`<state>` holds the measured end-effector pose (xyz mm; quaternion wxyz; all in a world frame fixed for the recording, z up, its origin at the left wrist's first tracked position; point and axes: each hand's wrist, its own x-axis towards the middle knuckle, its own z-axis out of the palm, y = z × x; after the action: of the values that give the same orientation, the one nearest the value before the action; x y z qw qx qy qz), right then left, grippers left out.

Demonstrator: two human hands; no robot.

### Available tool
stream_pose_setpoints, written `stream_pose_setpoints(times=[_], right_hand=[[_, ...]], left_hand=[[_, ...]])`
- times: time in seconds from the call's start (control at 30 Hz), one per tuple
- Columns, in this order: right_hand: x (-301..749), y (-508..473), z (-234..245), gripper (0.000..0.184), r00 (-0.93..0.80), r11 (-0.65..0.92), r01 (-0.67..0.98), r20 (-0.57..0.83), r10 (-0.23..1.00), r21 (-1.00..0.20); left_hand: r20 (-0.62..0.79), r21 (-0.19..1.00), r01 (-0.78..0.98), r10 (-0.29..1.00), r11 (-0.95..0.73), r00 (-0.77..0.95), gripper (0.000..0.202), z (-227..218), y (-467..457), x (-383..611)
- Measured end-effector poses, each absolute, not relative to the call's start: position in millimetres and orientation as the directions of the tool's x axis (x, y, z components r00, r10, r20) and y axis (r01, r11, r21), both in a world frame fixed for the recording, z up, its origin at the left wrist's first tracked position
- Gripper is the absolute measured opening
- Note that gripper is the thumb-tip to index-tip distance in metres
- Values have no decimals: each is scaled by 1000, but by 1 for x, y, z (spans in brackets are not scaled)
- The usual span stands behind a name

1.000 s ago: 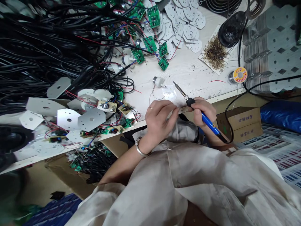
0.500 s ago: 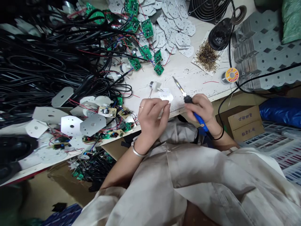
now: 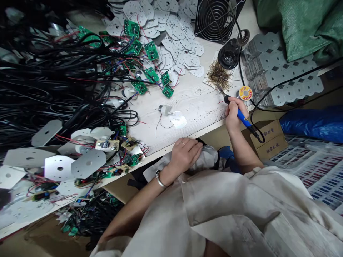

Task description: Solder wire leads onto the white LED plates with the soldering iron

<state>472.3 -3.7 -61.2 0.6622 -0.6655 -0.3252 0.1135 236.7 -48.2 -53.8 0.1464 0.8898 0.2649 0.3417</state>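
My right hand (image 3: 235, 112) grips a blue-handled soldering iron (image 3: 242, 117). The iron's tip points up and left, beside the pile of brown granules (image 3: 218, 75). At the front edge of the bench my left hand (image 3: 185, 154) lies palm down, its fingers loosely extended and holding nothing that shows; its fingertips lie over my lap. Farther in, a small white motor-like part (image 3: 164, 110) with thin wires lies on the bench (image 3: 150, 137), touching or almost touching a white perforated plate (image 3: 179, 120).
A solder spool (image 3: 245, 93) and stacked grey metal plates (image 3: 284, 76) stand to the right. A black fan (image 3: 216, 19) is at the back. Black cables (image 3: 66, 82), green circuit boards (image 3: 151, 50) and loose white plates (image 3: 184, 57) crowd the left and back.
My right hand has carried the soldering iron right, to the brown granules. My left hand has come off the white plate down to the bench edge, its pinch relaxed. The view has shifted.
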Motion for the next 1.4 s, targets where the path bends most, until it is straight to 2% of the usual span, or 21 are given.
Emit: stream_pose_setpoints(times=[0.43,0.6,0.77,0.93,1.13,1.2,1.4], right_hand=[[470,-3,-54,33,767,36,278,244,593,-960],[473,-5,-60,35,778,79,257,255,574,-963],[475,-4,-57,30,804,174,109,190,564,-979],[478,-3,-45,37,797,145,-6,83,598,-989],[475,-3,-39,37,715,142,-226,-65,696,-964],[478,3,-42,36,738,145,-206,-57,672,-968],[488,20,-42,39,838,111,-69,2,546,-991]], left_hand=[[554,439,360,564,-823,612,4,-55,-46,238],[550,431,371,565,-823,615,4,-56,-46,238],[541,435,375,570,-819,618,6,-56,-46,237],[529,440,385,581,-811,619,4,-51,-44,237],[492,608,322,662,-726,565,5,-46,-41,238],[479,610,333,669,-719,568,6,-46,-41,238],[486,494,366,599,-789,636,5,-46,-46,235]])
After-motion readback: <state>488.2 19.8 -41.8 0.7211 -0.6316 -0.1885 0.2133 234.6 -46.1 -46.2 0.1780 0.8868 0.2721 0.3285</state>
